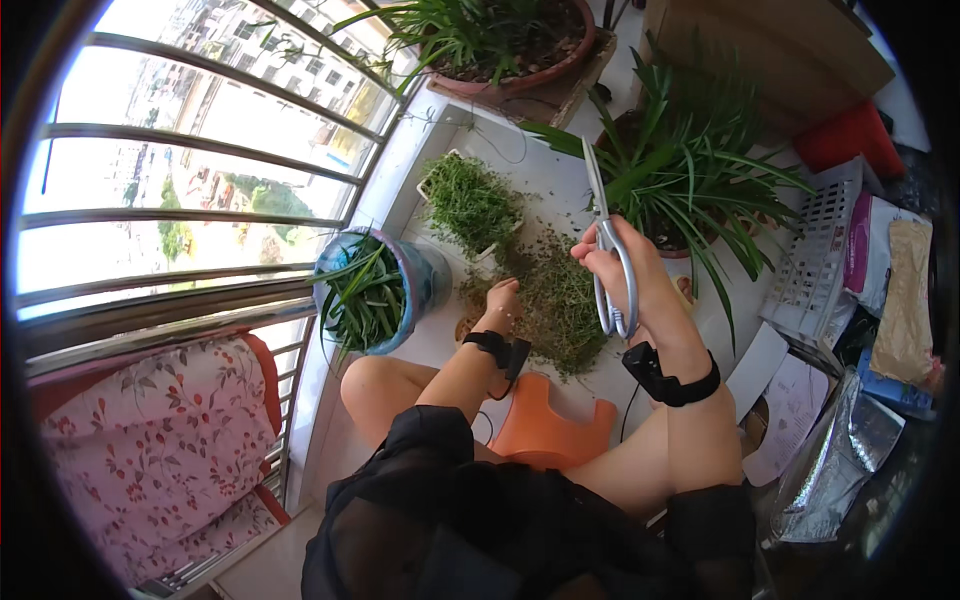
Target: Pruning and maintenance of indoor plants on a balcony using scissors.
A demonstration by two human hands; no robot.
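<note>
My right hand is raised over the floor with a pair of metal scissors in its grip. The grey-handled scissors point away from me, their blades nearly together. Lower and to the left, my left hand is beside a loose heap of thin-stemmed green and brown plant clippings. Its fingers are bent, and whether stems lie between them is hidden. Just beyond that hand, a pale rectangular planter holds a dense, small-leaved green plant.
A blue bucket with long cut leaves stands left, by the window bars. Strap-leaved potted plants rise ahead and right. An orange plastic stool sits between my legs. A white basket and packages line the right.
</note>
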